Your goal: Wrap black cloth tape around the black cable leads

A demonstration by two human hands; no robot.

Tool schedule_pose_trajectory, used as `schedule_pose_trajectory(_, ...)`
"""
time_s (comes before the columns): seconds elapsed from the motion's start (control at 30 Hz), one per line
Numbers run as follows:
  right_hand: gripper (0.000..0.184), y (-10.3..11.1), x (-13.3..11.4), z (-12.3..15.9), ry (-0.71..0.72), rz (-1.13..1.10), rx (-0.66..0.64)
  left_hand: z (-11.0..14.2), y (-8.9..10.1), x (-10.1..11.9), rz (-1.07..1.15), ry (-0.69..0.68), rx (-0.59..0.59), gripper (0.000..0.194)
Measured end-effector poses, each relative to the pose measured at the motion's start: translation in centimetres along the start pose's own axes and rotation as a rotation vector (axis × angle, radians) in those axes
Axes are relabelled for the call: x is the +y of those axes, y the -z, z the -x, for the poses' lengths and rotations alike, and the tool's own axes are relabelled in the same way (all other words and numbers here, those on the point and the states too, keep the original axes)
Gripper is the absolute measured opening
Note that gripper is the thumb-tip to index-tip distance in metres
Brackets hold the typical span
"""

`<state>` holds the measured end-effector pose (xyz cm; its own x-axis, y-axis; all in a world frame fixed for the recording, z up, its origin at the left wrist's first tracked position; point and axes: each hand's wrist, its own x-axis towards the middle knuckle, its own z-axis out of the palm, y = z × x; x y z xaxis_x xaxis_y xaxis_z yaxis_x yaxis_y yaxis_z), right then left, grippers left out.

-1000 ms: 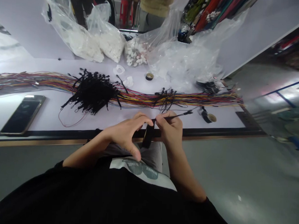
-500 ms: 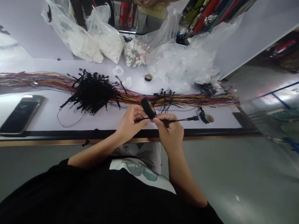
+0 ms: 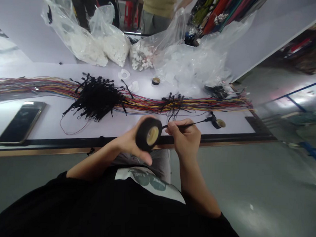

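Observation:
In front of me, at the table's front edge, a roll of black tape with a pale core faces up toward me. My left hand is around it, thumb below and fingers mostly hidden behind it. Close by on the right, my right hand pinches a thin black cable between thumb and fingers. The cable's dark connector end reaches right, near a second tape roll lying on the table. A short dark strip runs between the held roll and my right fingertips.
A long bundle of coloured wires crosses the white table, with a heap of black connector leads on it. A phone lies left. Plastic bags of white parts line the back, near another small tape roll. A person stands beyond.
The tape roll swung from below the cable to above it, then down to the left into my left hand's grasp. My right hand keeps the cable and has shifted slightly right.

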<state>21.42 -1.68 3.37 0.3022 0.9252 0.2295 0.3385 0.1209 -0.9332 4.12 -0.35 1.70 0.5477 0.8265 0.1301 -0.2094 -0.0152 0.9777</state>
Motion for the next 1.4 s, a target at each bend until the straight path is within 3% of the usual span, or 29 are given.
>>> schedule_pose_trajectory(0.07,0.017,0.4,-0.6,0.0,0.118,0.105,-0.029,0.3,0.4,0.1,-0.015,-0.026,-0.13,0.088)
schedule_pose_trajectory(0.1,0.015,0.6,-0.9,0.1,0.179,0.142,-0.053,0.3,0.5,0.1,-0.013,-0.036,-0.148,0.081)
schedule_pose_trajectory(0.23,0.013,0.8,-1.2,0.2,0.358,0.154,-0.141,-0.5,0.2,-0.3,-0.074,0.022,0.042,0.039)
schedule_pose_trajectory(0.3,0.013,0.7,-1.0,0.1,0.408,0.12,-0.162,-0.9,-0.1,-0.5,-0.171,0.027,0.071,0.025)
schedule_pose_trajectory(0.43,0.012,0.5,-0.8,0.1,0.36,0.077,-0.147,-1.2,-0.5,-0.2,-0.349,-0.001,0.12,0.016)
schedule_pose_trajectory(0.5,0.012,0.4,-0.8,0.2,0.266,0.092,-0.124,-1.2,-0.6,-0.1,-0.422,0.022,0.161,0.01)
schedule_pose_trajectory(0.57,0.01,0.1,-0.7,0.3,0.149,0.074,-0.19,-1.3,-0.9,-0.2,-0.513,0.008,0.217,0.006)
schedule_pose_trajectory(0.63,0.01,-0.3,-0.5,0.4,0.068,0.019,-0.292,-1.3,-1.2,-0.4,-0.591,-0.056,0.259,0.007)
schedule_pose_trajectory(0.7,0.009,-0.6,-0.2,0.4,0.074,0.012,-0.287,-1.4,-1.5,-0.8,-0.552,-0.102,0.287,0.006)
schedule_pose_trajectory(0.77,0.006,-0.7,0.0,0.4,0.166,0.07,-0.178,-1.4,-1.5,-1.0,-0.332,-0.089,0.355,0.01)
schedule_pose_trajectory(0.83,0.007,-0.8,0.0,0.4,0.259,0.118,-0.126,-1.7,-1.2,-1.1,-0.035,-0.012,0.38,0.031)
schedule_pose_trajectory(0.9,0.008,-0.9,0.0,0.5,0.292,0.107,-0.183,-2.1,-0.6,-1.0,0.196,0.098,0.267,0.044)
schedule_pose_trajectory(0.97,0.01,-1.0,0.0,0.6,0.284,0.081,-0.25,-2.6,-0.2,-0.9,0.288,0.202,0.117,0.046)
schedule_pose_trajectory(1.0,0.01,-1.0,0.0,0.7,0.275,0.08,-0.253,-2.7,0.0,-0.8,0.292,0.229,0.093,0.046)
schedule_pose_trajectory(1.07,0.011,-1.0,0.0,0.6,0.242,0.109,-0.206,-2.6,-0.1,-0.7,0.223,0.201,0.171,0.044)
schedule_pose_trajectory(1.17,0.013,-0.5,0.1,0.1,0.124,0.119,-0.132,-1.5,-0.3,-0.3,-0.043,0.008,0.291,0.05)
schedule_pose_trajectory(1.23,0.014,0.1,0.0,-0.3,0.058,0.098,-0.147,-0.6,-0.2,0.0,-0.23,-0.12,0.174,0.071)
schedule_pose_trajectory(1.3,0.015,0.5,-0.4,-0.8,0.033,0.086,-0.201,-0.1,0.2,0.0,-0.3,-0.152,0.015,0.082)
schedule_pose_trajectory(1.33,0.015,0.7,-0.7,-0.9,0.03,0.087,-0.235,0.0,0.4,-0.1,-0.303,-0.138,-0.005,0.078)
schedule_pose_trajectory(1.4,0.016,0.8,-1.2,-1.1,0.037,0.095,-0.288,-0.4,0.6,-0.6,-0.299,-0.088,0.068,0.056)
